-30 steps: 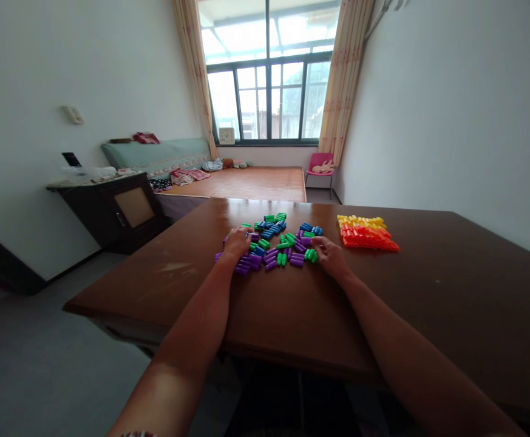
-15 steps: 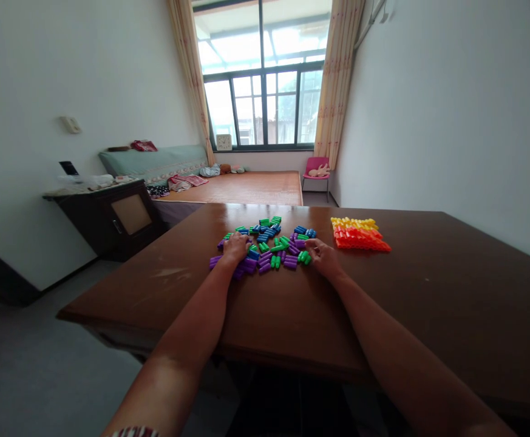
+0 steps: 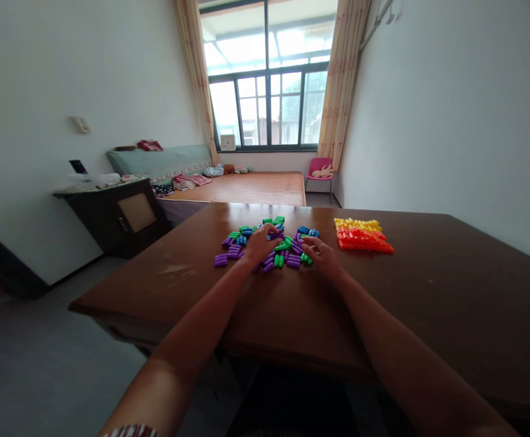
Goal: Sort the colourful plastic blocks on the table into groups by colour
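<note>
My left hand (image 3: 263, 244) arches over the middle of the scattered pieces, fingers curved and slightly parted; I cannot tell whether they have closed on anything. My right hand (image 3: 320, 255) is at the right side of the scatter, thumb and fingertips drawn near one another, though whether a piece is pinched there is too small to make out. Both wrists hang low over the desk (image 3: 433, 309), which I take to let the fingertips reach pieces lying flat.

Around my left hand are purple pieces (image 3: 220, 260), blue pieces (image 3: 241, 241) and green pieces (image 3: 279, 261), loosely spread between the near and far edges, probably so that both hands can get at them. Past my right hand, toward the far right corner, yellow pieces (image 3: 357, 224) lie in tidy rows against orange-red pieces (image 3: 365, 241), the yellow nearer the far edge; that gap likely prevents mixing.

Beyond the far edge stands a bed (image 3: 269, 185).
</note>
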Tool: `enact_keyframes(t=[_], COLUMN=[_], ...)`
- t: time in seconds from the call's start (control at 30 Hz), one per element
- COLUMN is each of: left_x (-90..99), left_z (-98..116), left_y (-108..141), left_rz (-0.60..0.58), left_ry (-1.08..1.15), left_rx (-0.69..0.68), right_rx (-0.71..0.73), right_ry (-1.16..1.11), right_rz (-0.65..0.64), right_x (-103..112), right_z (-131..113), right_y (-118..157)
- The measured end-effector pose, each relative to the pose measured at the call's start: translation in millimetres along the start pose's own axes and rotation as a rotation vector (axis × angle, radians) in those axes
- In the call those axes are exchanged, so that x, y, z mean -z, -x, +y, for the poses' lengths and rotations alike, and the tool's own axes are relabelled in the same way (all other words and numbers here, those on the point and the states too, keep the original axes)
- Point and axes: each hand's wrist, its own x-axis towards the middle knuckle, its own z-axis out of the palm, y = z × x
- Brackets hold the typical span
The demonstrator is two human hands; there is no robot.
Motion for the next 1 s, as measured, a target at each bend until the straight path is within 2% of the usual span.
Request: enact_keyframes(t=[0.07, 0.13, 0.2, 0.27, 0.37, 0.47, 0.53, 0.6, 0.67, 0.73, 0.83, 0.9, 1.0], left_x=[-17.1, -31.4, -35.8, -27.0, 7.5, 52.0, 77.8, 95.4, 102.7, 100.2, 85.0, 72.9, 58.2], left_z=[27.0, 45.3, 51.3, 44.5, 12.3, -36.8, -68.7, -91.7, -103.0, -104.4, -97.9, -93.2, -87.7], left_y=[9.1, 18.6, 25.1, 27.7, 27.5, 30.7, 39.2, 52.9, 68.7, 82.3, 91.3, 88.9, 76.8], left_rz=[-0.065, -0.097, -0.149, -0.191, -0.167, -0.103, -0.079, -0.139, -0.253, -0.359, -0.429, -0.439, -0.487], left_ry=[0.024, -0.022, -0.057, -0.055, -0.047, -0.097, -0.174, -0.226, -0.243, -0.261, -0.315, -0.344, -0.365], left_rx=[-0.121, -0.18, -0.225, -0.275, -0.275, -0.107, 0.03, 0.09, 0.146, 0.2, 0.209, 0.179, 0.157], right_rx=[0.028, 0.069, 0.075, 0.008, -0.138, -0.198, -0.217, -0.25, -0.293, -0.313, -0.295, -0.271, -0.227], right_ry=[-0.099, -0.15, -0.125, -0.023, 0.21, 0.407, 0.501, 0.568, 0.595, 0.556, 0.386, 0.299, 0.319], right_rz=[-0.074, -0.118, -0.121, -0.068, 0.006, -0.073, -0.073, 0.005, 0.068, 0.087, 0.056, 0.011, -0.047], right_x=[-5.6, -10.1, -8.6, 2.5, 36.0, 72.1, 86.8, 92.3, 91.9, 90.7, 93.0, 96.5, 101.6], right_z=[-5.6, -5.6, 1.1, 13.5, 36.2, 55.5, 63.9, 68.7, 70.7, 71.2, 71.7, 72.4, 73.9], right_y=[1.2, 0.6, -2.0, -5.2, -5.3, 5.0, 14.5, 22.2, 26.8, 29.5, 34.0, 37.9, 42.2])
